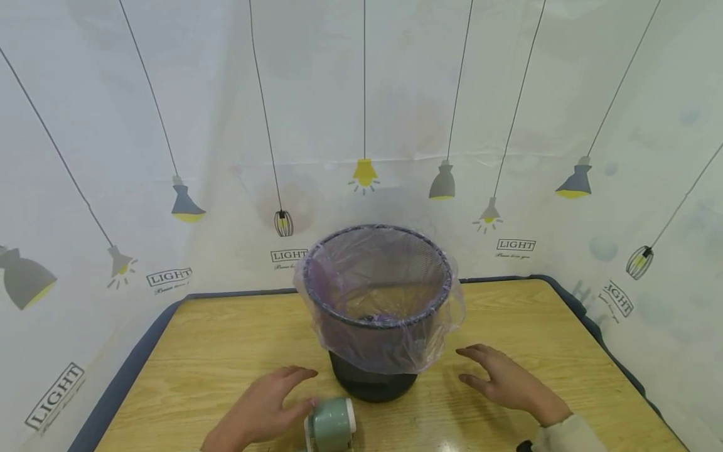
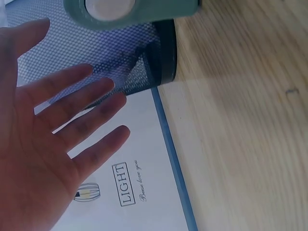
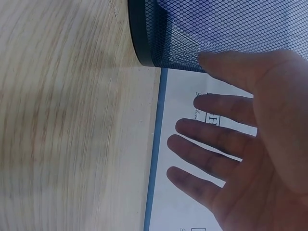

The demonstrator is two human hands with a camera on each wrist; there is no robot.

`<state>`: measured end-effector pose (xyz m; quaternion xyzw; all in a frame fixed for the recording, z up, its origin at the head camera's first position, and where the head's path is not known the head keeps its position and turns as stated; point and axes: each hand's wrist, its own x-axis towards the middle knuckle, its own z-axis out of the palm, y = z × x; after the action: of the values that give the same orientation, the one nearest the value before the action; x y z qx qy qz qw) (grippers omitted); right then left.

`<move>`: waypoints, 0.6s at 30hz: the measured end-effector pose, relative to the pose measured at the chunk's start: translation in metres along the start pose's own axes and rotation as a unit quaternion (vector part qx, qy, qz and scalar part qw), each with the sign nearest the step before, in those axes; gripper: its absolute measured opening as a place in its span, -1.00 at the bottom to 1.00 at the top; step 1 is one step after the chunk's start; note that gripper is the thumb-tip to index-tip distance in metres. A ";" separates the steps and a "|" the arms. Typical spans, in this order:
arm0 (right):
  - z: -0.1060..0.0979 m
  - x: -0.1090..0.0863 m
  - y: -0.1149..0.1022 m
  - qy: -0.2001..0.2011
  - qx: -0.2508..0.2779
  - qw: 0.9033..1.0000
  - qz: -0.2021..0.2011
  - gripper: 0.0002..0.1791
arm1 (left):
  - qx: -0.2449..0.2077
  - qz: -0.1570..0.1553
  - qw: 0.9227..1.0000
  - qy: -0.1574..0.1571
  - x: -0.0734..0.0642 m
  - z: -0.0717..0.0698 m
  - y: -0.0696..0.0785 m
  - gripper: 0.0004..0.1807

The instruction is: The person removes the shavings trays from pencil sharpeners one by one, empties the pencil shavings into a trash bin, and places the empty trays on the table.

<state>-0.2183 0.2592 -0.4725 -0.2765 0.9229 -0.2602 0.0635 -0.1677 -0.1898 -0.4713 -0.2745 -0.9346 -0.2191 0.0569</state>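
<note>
A dark mesh trash can (image 1: 373, 383) stands upright on the table, with a thin purple plastic bag (image 1: 390, 351) lining it and folded out over its rim. To its left is my left hand (image 1: 268, 402), fingers spread and holding nothing in the left wrist view. My right hand (image 1: 503, 380) is on the other side, apart from the can, its fingers also spread. A green cylindrical object with a white end (image 1: 332, 424) lies in front of the can, close beside the left thumb; its kind cannot be told.
The wooden table (image 1: 226, 339) has a dark blue edge (image 1: 237, 293). Behind and on both sides rise white walls (image 1: 316, 81) printed with hanging lamps and the word LIGHT. The can stands toward the table's middle, near the back wall.
</note>
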 end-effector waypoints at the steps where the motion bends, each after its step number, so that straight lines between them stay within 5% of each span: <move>1: 0.000 0.000 0.000 -0.002 0.001 1.000 0.001 -0.39 | 0.000 0.003 1.000 -0.005 0.000 0.001 0.001 -0.53; 18: 0.005 0.000 -0.002 -0.007 -0.001 1.000 -0.006 -0.42 | -0.032 0.007 0.995 -0.092 0.009 0.009 0.014 -0.28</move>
<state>-0.2164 0.2557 -0.4755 -0.2838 0.9210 -0.2579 0.0681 -0.1675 -0.1715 -0.4720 -0.3014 -0.9265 -0.2222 -0.0365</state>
